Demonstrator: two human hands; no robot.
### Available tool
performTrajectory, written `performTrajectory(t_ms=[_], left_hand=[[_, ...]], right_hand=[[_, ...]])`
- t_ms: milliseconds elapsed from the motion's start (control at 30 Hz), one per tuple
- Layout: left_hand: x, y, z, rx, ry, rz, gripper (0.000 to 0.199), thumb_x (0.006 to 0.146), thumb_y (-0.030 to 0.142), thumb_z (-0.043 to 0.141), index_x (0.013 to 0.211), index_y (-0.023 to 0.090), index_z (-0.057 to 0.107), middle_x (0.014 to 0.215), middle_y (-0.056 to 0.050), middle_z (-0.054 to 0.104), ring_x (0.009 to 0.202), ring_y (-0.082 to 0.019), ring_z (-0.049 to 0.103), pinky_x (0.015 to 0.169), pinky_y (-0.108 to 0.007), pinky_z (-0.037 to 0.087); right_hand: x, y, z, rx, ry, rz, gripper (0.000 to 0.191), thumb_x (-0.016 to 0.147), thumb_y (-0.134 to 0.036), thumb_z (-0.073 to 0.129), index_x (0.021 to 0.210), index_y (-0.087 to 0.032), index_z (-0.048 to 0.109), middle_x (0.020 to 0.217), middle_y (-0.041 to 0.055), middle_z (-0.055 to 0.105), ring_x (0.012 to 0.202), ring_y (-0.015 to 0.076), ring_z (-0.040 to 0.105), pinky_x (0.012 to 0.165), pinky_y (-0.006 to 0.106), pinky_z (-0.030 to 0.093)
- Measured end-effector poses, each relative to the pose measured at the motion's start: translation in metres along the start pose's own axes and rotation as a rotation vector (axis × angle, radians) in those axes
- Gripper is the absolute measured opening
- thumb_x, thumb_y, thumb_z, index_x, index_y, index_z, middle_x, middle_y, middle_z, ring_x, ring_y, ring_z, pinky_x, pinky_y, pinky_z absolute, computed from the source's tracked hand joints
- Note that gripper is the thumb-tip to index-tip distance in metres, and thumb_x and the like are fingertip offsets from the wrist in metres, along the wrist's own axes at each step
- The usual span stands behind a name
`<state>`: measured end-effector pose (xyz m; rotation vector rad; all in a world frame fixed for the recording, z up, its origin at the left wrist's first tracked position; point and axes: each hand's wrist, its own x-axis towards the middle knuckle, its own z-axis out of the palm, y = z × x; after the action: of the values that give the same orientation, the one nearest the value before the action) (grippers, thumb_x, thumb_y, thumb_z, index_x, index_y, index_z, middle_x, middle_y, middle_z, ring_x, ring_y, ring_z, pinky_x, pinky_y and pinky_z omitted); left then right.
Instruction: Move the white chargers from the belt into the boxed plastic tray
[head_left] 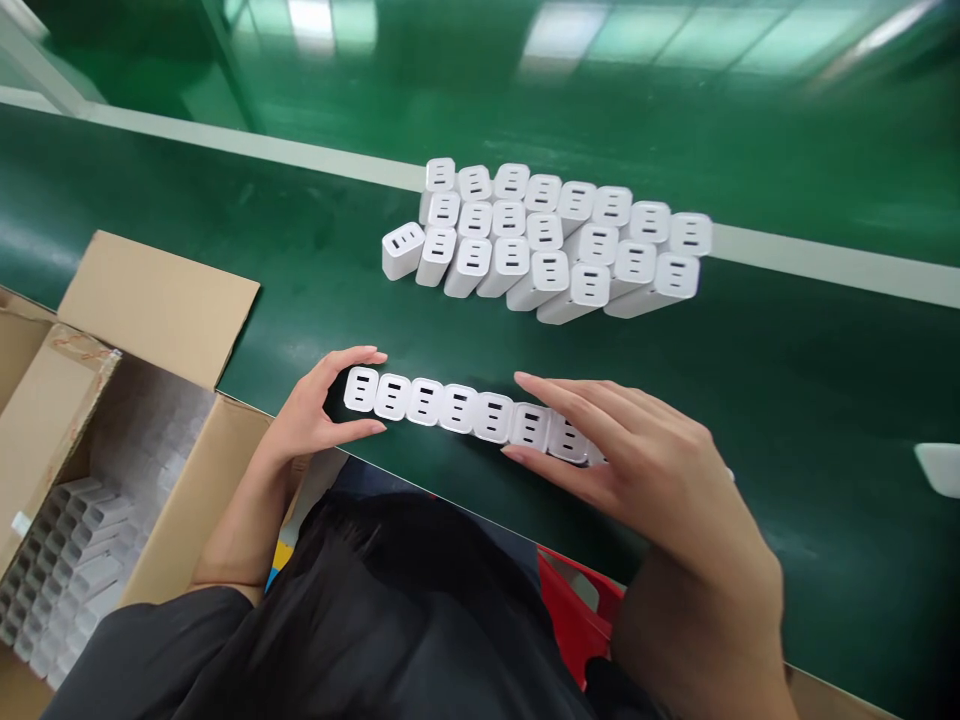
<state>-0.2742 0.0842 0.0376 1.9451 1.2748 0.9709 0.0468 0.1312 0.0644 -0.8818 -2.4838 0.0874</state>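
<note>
A single row of several white chargers (457,408) stands on the green table near its front edge, port ends up and sides touching. My left hand (319,405) is at the row's left end, thumb and fingers apart on either side of the first charger. Around the right end is my right hand (622,445), its thumb in front and its fingers behind, hiding the last chargers. Whether its palm presses on them is hard to tell. Farther back, a larger group of white chargers (510,220) stands in uneven rows, some leaning.
An open cardboard box (176,500) at the left holds many white pieces, its flap (161,308) lying over the table edge. A pale strip (262,150) crosses the green table (825,400). A white object (939,468) lies at the far right. Something red (574,615) shows below the edge.
</note>
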Motion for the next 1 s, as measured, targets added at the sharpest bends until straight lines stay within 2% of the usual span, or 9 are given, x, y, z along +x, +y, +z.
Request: performTrajectory(t_ms=[333, 500, 567, 700, 867, 933, 1000], left_hand=[[0.001, -0.003, -0.001, -0.009, -0.012, -0.028, 0.074, 0.079, 0.032, 0.081, 0.141, 0.023, 0.043, 0.128, -0.01, 0.063, 0.12, -0.022, 0.06, 0.103, -0.035, 0.046], [0.001, -0.002, -0.001, 0.079, -0.033, -0.037, 0.072, 0.079, 0.034, 0.081, 0.14, 0.023, 0.044, 0.13, -0.011, 0.062, 0.124, -0.023, 0.057, 0.106, -0.039, 0.045], [0.001, -0.001, -0.001, 0.097, -0.029, -0.032, 0.07, 0.079, 0.036, 0.08, 0.139, 0.022, 0.046, 0.13, -0.012, 0.062, 0.122, -0.024, 0.059, 0.104, -0.04, 0.047], [0.002, 0.002, 0.001, 0.182, 0.03, 0.075, 0.066, 0.082, 0.039, 0.078, 0.138, 0.021, 0.047, 0.133, -0.013, 0.059, 0.123, -0.024, 0.058, 0.104, -0.041, 0.048], [0.006, 0.012, 0.004, 0.404, 0.185, 0.382, 0.041, 0.082, 0.036, 0.078, 0.117, 0.025, 0.06, 0.136, -0.01, 0.055, 0.131, -0.03, 0.05, 0.107, -0.05, 0.045], [0.007, 0.017, 0.006, 0.463, 0.199, 0.44, 0.033, 0.081, 0.033, 0.078, 0.11, 0.026, 0.064, 0.134, -0.009, 0.056, 0.13, -0.03, 0.05, 0.105, -0.049, 0.047], [0.008, 0.022, 0.008, 0.509, 0.173, 0.463, 0.03, 0.081, 0.031, 0.079, 0.108, 0.025, 0.066, 0.133, -0.008, 0.058, 0.129, -0.029, 0.051, 0.104, -0.049, 0.048]], right_hand=[[-0.002, 0.004, 0.004, 0.013, -0.037, 0.007, 0.041, 0.097, -0.04, 0.064, 0.129, -0.016, 0.056, 0.11, 0.0074, 0.069, 0.09, 0.022, 0.067, 0.078, 0.035, 0.052], [-0.004, 0.007, -0.006, 0.176, -0.023, 0.091, 0.038, 0.096, -0.039, 0.064, 0.129, -0.021, 0.058, 0.116, 0.0065, 0.069, 0.097, 0.0219, 0.068, 0.081, 0.034, 0.054], [-0.009, 0.008, -0.015, 0.219, 0.035, 0.156, 0.038, 0.095, -0.033, 0.066, 0.132, -0.024, 0.059, 0.116, 0.0058, 0.069, 0.098, 0.0217, 0.068, 0.084, 0.034, 0.055], [-0.037, 0.016, -0.026, 0.221, 0.286, 0.325, 0.038, 0.091, -0.02, 0.067, 0.129, -0.026, 0.065, 0.105, 0.0066, 0.072, 0.092, 0.0226, 0.07, 0.086, 0.036, 0.056], [-0.089, 0.037, -0.017, 0.3, 0.567, 0.505, 0.03, 0.091, -0.02, 0.065, 0.12, -0.022, 0.072, 0.093, 0.0111, 0.073, 0.08, 0.0255, 0.071, 0.074, 0.038, 0.058], [-0.103, 0.042, -0.011, 0.351, 0.633, 0.537, 0.028, 0.092, -0.021, 0.064, 0.119, -0.022, 0.073, 0.091, 0.0113, 0.073, 0.076, 0.0246, 0.071, 0.07, 0.036, 0.059], [-0.11, 0.044, -0.006, 0.381, 0.644, 0.564, 0.026, 0.093, -0.021, 0.063, 0.118, -0.023, 0.072, 0.089, 0.0108, 0.072, 0.074, 0.0227, 0.071, 0.07, 0.034, 0.059]])
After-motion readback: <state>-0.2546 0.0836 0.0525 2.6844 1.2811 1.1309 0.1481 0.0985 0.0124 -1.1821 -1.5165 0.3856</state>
